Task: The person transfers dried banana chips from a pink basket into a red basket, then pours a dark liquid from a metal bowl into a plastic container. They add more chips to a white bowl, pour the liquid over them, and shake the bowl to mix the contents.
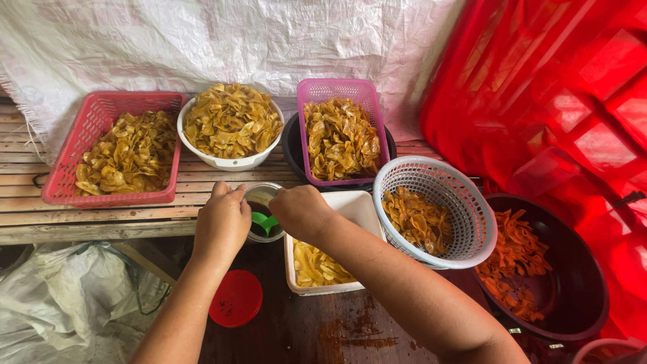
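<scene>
My left hand (221,224) grips the rim of a small clear jar (263,195) that holds a dark content. Over the jar's mouth, my right hand (301,210) is closed on a green spoon (264,222) that dips into it. Right beside the jar stands a white rectangular tub (350,205) with yellow chips inside. A red round lid (235,298) lies on the dark table below my left wrist.
On the wooden bench sit a red basket (94,121), a white bowl (226,162) and a pink basket (337,91), all full of yellow chips. A white round basket (438,178) leans on a black basin (579,296) holding orange chips. Red plastic sheet (559,87) at right, white sacks (60,303) lower left.
</scene>
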